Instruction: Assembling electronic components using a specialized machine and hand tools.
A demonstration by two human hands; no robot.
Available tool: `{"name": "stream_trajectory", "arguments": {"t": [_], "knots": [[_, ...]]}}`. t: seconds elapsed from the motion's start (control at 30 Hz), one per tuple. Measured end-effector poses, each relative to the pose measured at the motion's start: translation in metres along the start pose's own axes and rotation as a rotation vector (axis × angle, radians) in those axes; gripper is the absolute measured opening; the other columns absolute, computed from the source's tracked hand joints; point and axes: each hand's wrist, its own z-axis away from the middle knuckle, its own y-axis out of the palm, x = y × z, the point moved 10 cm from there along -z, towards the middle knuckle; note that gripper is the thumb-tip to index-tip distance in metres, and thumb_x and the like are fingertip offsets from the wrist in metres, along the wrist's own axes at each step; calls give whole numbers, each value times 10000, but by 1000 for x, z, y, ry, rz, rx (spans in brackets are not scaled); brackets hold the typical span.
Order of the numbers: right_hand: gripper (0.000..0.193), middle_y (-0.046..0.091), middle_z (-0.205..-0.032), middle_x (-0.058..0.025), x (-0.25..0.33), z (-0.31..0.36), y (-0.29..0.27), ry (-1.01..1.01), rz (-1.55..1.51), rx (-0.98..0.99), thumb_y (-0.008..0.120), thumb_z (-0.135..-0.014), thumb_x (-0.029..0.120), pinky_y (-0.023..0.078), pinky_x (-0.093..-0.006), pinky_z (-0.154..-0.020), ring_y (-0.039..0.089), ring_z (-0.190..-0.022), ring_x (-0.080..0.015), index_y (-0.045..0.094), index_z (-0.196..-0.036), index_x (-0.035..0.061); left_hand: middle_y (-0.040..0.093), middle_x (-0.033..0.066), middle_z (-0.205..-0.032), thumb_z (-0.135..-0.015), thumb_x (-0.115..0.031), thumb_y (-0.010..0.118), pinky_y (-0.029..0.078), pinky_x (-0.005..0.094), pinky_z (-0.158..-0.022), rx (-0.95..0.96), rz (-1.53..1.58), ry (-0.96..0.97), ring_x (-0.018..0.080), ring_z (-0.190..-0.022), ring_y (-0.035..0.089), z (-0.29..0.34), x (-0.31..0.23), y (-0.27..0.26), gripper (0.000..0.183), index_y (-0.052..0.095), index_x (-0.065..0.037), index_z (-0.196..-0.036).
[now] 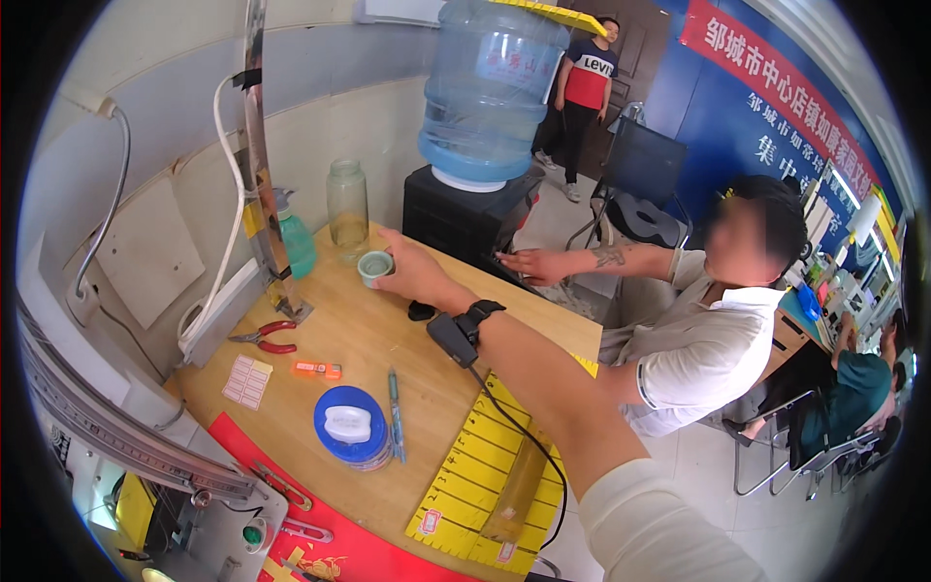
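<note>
My right hand (412,270) reaches over the wooden table from the lower right, its fingers and thumb closed round a small pale-green cup (369,277). The cup's round opening faces up, and it is near the tabletop; I cannot tell whether it touches. Just beyond stands a tall clear glass jar (347,209) without a lid. A black device (453,339) is strapped to my right wrist, and its cable runs down across the table. My left hand is out of the picture.
Around the wooden table (359,339) lie red-handled pliers (264,336), an orange box cutter (317,371), a pen (396,412), a blue-lidded tub (351,427) and a yellow marked board (465,466). A water dispenser (456,209) stands behind. A person in white (689,359) sits at the right, hand extended.
</note>
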Motion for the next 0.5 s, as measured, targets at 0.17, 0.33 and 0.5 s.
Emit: {"name": "stream_trajectory", "arguments": {"t": [0.17,0.33,0.5], "knots": [[851,680,-1127,-200,27,15,-22,-53,-205,-14,844,-789,206,513,-395,-955,674,-1067,-332,358,-1463,23,703,72,-1034,-1058,-163,581,471,224,-796,-27,33,-49,94,-853,602,1,9,0,272,627,-45,-1299],[858,602,-1219,-178,53,40,-62,-34,-379,6,826,-793,109,529,-382,-984,639,-1140,-269,323,-1487,56,703,79,-1050,-1056,-173,588,489,236,-809,71,-30,178,98,-877,614,-9,12,-6,280,630,-38,-1299],[906,532,-1305,-135,133,91,-89,-98,-548,114,799,-810,19,515,-364,-1030,578,-1235,-221,262,-1536,90,697,87,-1068,-1052,-160,576,501,263,-861,-8,-40,194,129,-916,632,16,21,-4,315,618,-15,-1329]]}}
